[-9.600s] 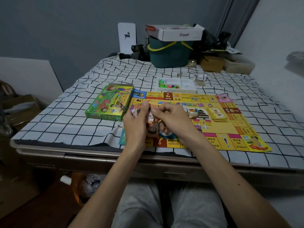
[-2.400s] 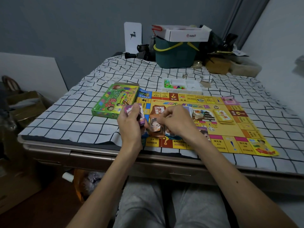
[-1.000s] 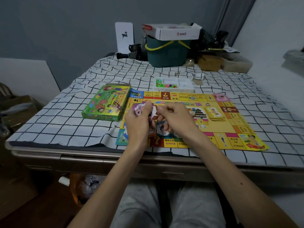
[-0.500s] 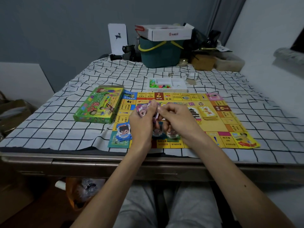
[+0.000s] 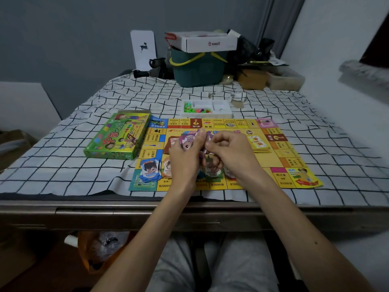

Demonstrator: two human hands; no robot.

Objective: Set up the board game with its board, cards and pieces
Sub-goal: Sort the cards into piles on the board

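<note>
Board (image 5: 273,157) lying flat on checked cloth (image 5: 63,169), long axis running L-R, near long edge facing the person. L hand (image 5: 185,159) gripping a stack of pink notes (image 5: 187,141) over board centre, faces toward cam. R hand (image 5: 231,152) pinching the stack's right side. 1 blue note pile (image 5: 149,170) sitting at board's near-left corner; other piles beside it hiding behind both hands, count unclear. 1 green box (image 5: 117,137) lying just left of board, long axis pointing away. 1 tray (image 5: 223,107) sitting just beyond far edge, pieces (image 5: 197,110) too small to count.
</note>
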